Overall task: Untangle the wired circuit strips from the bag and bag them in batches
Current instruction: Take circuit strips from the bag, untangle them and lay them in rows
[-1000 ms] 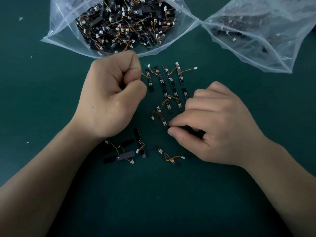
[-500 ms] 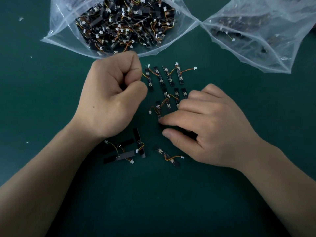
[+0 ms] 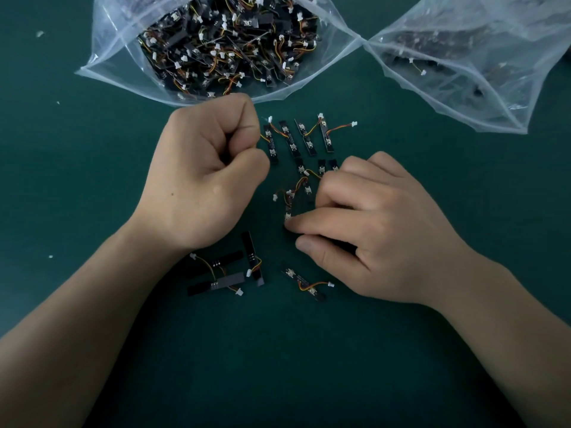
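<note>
A dark green bench (image 3: 278, 366) fills the view under soft, even light, tiny white specks (image 3: 40, 33) scattered toward its left.

Two bags lie at the back of the desk (image 3: 92, 350) — the full bag (image 3: 123, 66) left, the other bag (image 3: 482, 88) right. Strips (image 3: 292, 140) lie in rows between the left hand (image 3: 200, 177) and right hand (image 3: 380, 230).

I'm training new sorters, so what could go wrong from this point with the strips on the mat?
1. The right hand pinches at the tangled strips, whose wires cross; a hard pull might strain a wire.
2. Its fingers cover part of the laid-out strips; a slip could scatter them.
3. The left hand lies close to the open bag; a nudge could mix loose strips back in.
</note>
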The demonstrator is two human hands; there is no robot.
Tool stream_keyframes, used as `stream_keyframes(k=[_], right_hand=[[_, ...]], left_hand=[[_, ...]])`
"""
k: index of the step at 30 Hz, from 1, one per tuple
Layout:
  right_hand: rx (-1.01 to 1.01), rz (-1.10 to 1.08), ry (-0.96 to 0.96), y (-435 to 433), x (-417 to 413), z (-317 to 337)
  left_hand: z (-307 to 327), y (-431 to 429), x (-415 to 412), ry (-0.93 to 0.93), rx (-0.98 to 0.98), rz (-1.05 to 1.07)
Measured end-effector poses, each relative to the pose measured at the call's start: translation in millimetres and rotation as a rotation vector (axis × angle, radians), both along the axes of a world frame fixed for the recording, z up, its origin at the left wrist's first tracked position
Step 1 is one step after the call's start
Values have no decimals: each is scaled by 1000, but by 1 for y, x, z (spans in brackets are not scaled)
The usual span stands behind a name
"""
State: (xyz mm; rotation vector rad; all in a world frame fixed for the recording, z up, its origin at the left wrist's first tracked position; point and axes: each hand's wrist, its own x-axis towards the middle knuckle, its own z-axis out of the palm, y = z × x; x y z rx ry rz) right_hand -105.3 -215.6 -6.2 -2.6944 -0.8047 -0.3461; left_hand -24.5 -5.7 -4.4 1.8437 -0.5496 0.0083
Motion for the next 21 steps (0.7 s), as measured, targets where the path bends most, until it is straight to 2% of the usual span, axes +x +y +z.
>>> stream_keyframes(k=[21], right_hand=[[-11, -53, -39, 1, 1, -2]], left_hand=[[3, 0, -2, -57, 57, 6]])
